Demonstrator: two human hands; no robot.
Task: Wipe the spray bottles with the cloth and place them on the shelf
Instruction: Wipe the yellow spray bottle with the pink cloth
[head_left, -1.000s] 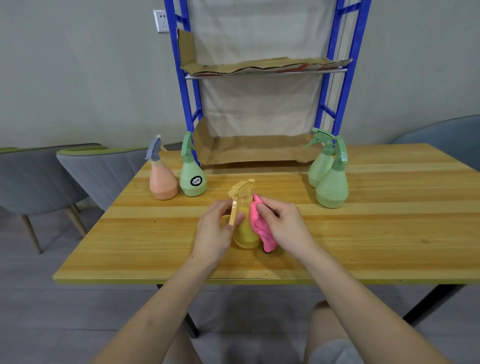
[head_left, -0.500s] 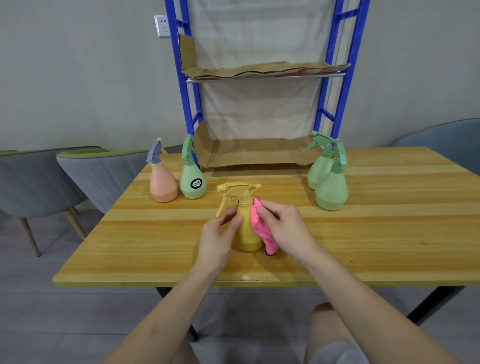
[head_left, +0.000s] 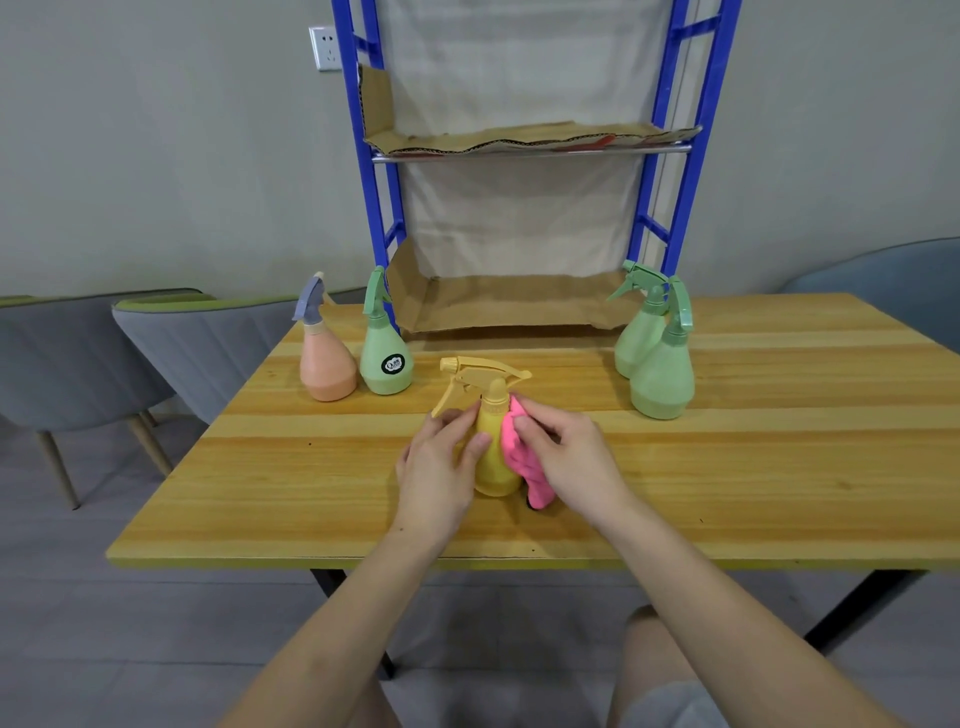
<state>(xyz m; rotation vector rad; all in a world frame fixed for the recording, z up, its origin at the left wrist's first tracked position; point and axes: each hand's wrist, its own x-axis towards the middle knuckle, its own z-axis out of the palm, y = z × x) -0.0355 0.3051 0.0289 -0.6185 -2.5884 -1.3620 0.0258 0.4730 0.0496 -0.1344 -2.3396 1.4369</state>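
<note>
On the wooden desk (head_left: 779, 467) the yellow spray bottle (head_left: 493, 452) stands upright at centre, the left hand (head_left: 436, 467) curled round its neck and the right hand (head_left: 571, 457) pinching the pink cloth (head_left: 527, 467) against its side, with the blue shelf (head_left: 693, 156) at 12 o'clock and grey chairs (head_left: 197, 353) at 9 o'clock.

The right hand (head_left: 576, 460) partly hides the pink cloth (head_left: 532, 480).

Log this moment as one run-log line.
step: wipe | left hand: grips yellow plastic spray bottle on wooden table | right hand: presses pink cloth to bottle | blue metal shelf: no bottles
</note>
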